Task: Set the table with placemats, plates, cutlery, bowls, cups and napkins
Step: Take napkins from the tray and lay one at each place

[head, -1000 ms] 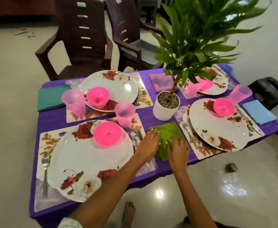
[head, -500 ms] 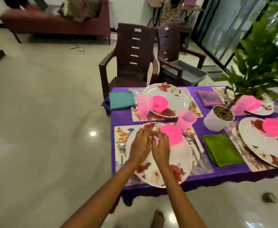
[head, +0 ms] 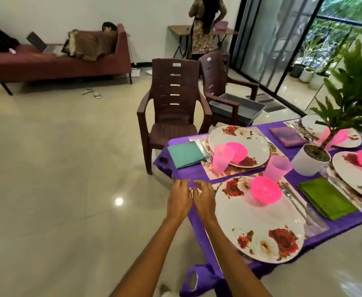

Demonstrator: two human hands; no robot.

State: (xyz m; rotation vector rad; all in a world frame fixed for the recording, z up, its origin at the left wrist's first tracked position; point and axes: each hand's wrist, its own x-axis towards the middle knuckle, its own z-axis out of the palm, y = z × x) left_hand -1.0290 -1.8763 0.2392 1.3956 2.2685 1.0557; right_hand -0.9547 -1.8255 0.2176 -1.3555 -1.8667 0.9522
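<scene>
Left hand (head: 179, 199) and right hand (head: 203, 197) hover together, fingers loosely curled, holding nothing, just left of the plate (head: 259, 219); the green napkin (head: 326, 198) lies well right.

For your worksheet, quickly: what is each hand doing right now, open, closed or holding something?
Left hand: fingers loosely curled, seemingly empty; cannot tell for sure.
Right hand: fingers curled, nothing clearly held; cannot tell.

A white rose-patterned plate (head: 259, 219) lies flat at the table's near left, a pink bowl (head: 265, 192) upright on its far part. A pink cup (head: 277, 170) stands just beyond; cutlery (head: 296, 202) and a folded green napkin (head: 327, 198) lie to the right.
</scene>
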